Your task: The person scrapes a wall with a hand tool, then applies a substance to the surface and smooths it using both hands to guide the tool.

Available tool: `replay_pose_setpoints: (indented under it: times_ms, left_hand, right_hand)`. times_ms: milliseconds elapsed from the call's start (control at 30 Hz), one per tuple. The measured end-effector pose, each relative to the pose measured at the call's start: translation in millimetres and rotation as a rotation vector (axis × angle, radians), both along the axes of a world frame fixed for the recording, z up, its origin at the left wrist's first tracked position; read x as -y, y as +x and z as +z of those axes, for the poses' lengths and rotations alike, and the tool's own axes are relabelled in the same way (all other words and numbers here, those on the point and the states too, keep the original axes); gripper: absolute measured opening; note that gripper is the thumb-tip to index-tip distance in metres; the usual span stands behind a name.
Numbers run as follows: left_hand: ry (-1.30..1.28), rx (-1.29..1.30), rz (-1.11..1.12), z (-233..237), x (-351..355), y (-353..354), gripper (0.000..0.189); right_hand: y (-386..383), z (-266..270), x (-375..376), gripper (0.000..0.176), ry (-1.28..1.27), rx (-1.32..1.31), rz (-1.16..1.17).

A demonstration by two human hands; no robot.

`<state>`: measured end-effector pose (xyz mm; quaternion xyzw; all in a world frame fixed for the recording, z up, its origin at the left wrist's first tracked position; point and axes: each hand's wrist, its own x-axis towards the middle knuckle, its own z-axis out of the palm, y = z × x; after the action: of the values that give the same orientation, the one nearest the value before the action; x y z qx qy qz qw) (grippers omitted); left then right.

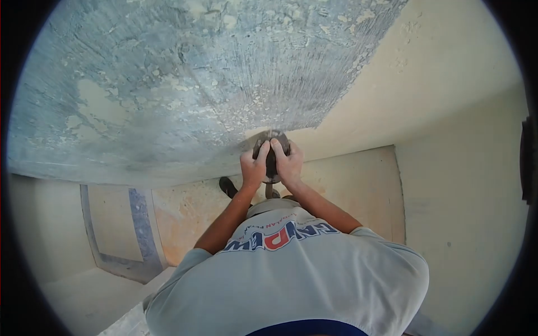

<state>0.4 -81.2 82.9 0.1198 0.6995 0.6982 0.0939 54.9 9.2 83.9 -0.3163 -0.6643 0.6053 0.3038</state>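
Both my hands grip a dark, rounded power sander (271,164) in front of my waist. My left hand (254,168) wraps its left side, and my right hand (289,164) wraps the right, thumbs side by side on top. The sander's far end is right at the wall (185,73), low on its blue-grey patch. That patch is scuffed, with flaking pale spots and fine scratch lines, and ends along a slanting edge against cream paint (437,61). The fingers under the tool are hidden.
Below is a dusty, stained floor (196,210), with my dark shoe (227,187) near the wall's foot. A plain side wall (459,190) stands to the right. On the left is a recess with a blue-edged panel (115,221). A dark object (527,159) sits at the far right.
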Motion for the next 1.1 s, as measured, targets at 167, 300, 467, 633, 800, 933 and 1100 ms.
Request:
replay_pose_setpoints:
  times_ms: [167,300,467,633,800,933,1100]
  left_hand:
    - [-0.015,-0.036,-0.012,1,4,-4,0.035]
    - [-0.036,-0.051,-0.032,6,4,-6,0.036]
    - [-0.026,0.014,-0.085,5,7,-6,0.032]
    - [0.014,0.083,-0.134,-8,9,-6,0.032]
    - [0.006,0.057,-0.143,-24,15,-4,0.031]
    - [-0.034,0.117,-0.154,-21,16,-6,0.030]
    - [0.076,0.194,-0.174,-20,14,9,0.030]
  right_hand:
    - [-7,9,3,0.033,0.073,-0.098,-0.035]
    - [-4,3,6,0.032,-0.047,-0.061,-0.038]
    - [-3,-6,2,0.031,-0.064,-0.065,-0.017]
    - [1,-7,1,0.028,-0.176,-0.105,0.033]
    - [7,-23,-6,0.026,-0.651,-0.179,0.213]
    - [11,-20,6,0.028,-0.646,-0.189,0.147]
    - [10,-6,0,0.029,-0.383,-0.176,0.164]
